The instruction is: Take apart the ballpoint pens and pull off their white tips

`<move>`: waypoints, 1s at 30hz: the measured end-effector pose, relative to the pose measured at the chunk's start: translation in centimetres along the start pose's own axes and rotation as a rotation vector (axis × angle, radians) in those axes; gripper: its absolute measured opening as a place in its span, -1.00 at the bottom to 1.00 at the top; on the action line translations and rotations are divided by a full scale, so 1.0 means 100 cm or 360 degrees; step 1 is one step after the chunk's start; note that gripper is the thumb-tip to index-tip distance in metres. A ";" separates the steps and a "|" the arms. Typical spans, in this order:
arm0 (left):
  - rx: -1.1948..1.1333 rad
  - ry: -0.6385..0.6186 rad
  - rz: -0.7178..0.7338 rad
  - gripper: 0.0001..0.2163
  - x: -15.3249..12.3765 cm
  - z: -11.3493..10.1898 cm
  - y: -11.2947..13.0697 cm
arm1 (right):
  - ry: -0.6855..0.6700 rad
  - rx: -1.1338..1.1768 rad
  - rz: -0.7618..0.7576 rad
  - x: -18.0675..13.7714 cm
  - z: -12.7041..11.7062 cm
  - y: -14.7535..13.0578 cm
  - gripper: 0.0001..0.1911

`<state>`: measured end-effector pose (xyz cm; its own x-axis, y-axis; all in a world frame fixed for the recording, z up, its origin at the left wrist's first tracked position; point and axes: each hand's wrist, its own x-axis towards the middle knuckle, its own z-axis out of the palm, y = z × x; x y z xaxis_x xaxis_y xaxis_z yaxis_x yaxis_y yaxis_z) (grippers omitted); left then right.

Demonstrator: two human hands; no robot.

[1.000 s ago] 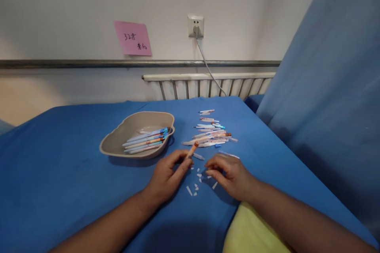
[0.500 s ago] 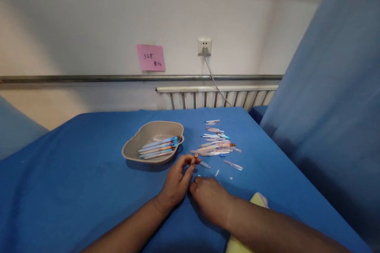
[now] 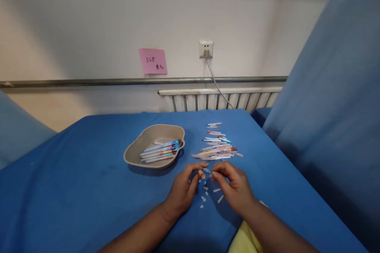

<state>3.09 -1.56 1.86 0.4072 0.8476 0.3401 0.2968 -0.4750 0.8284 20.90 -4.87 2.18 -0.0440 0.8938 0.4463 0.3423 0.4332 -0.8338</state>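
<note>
My left hand (image 3: pixel 183 189) pinches an orange-brown pen part (image 3: pixel 202 174) between thumb and fingers, its round hollow-looking end facing me. Close beside it, my right hand (image 3: pixel 233 186) has thumb and forefinger pressed together; what sits in that pinch is too small to make out. A pale translucent piece (image 3: pixel 206 170) shows between the two hands, and I cannot tell whether it is held or lying. Below them, several tiny white bits (image 3: pixel 205 189) are scattered on the blue cloth, along with two white slender cone-shaped pieces (image 3: pixel 220 199).
A beige bin (image 3: pixel 133 154) on the left holds several pens (image 3: pixel 160 152). Beyond my hands lie loose pen parts (image 3: pixel 219 152) in small groups. Something yellow (image 3: pixel 245 239) is under my right forearm. A blue curtain (image 3: pixel 332 99) hangs at the right.
My right hand has moved up and right, uncovering the small white bits. My left hand has shifted slightly right and down, still holding the orange-brown part. The view has tilted slightly.
</note>
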 end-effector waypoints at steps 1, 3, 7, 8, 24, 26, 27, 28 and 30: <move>0.0023 -0.0009 -0.0024 -0.82 0.001 0.001 0.000 | 0.0079 0.0102 0.0012 0.001 -0.003 0.001 -0.94; 0.0063 -0.0021 -0.0082 -0.83 0.004 0.002 0.000 | 0.0173 0.0218 0.0002 0.003 -0.008 0.002 -0.95; 0.0114 -0.0081 -0.0133 -0.84 0.006 0.004 -0.002 | 0.0260 0.0221 -0.0053 0.004 -0.014 0.002 -0.95; 0.0123 -0.0102 -0.0131 -0.84 0.007 0.005 -0.003 | 0.0277 0.0210 -0.0064 0.005 -0.015 0.001 -0.95; 0.0173 -0.0322 -0.0157 -0.82 0.004 0.002 -0.005 | 0.0154 0.0100 -0.0143 0.007 -0.013 0.003 -0.89; 0.0098 -0.0327 -0.0177 -0.80 0.004 0.001 -0.003 | 0.0148 0.0125 -0.0111 0.008 -0.013 0.003 -0.89; 0.0062 -0.0342 -0.0192 -0.79 0.004 0.000 -0.001 | 0.0142 0.0146 -0.0090 0.009 -0.014 0.004 -0.89; 0.0026 -0.0364 -0.0211 -0.78 0.005 -0.001 0.000 | 0.0134 0.0170 -0.0068 0.010 -0.014 0.004 -0.90; -0.0051 -0.0409 -0.0263 -0.77 0.006 -0.003 0.003 | 0.0112 0.0220 -0.0008 0.011 -0.015 0.005 -0.91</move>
<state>3.15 -1.14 2.42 0.5622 0.8232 0.0794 0.3514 -0.3247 0.8781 22.40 -3.79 2.71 0.0220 0.8832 0.4684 0.2096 0.4540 -0.8660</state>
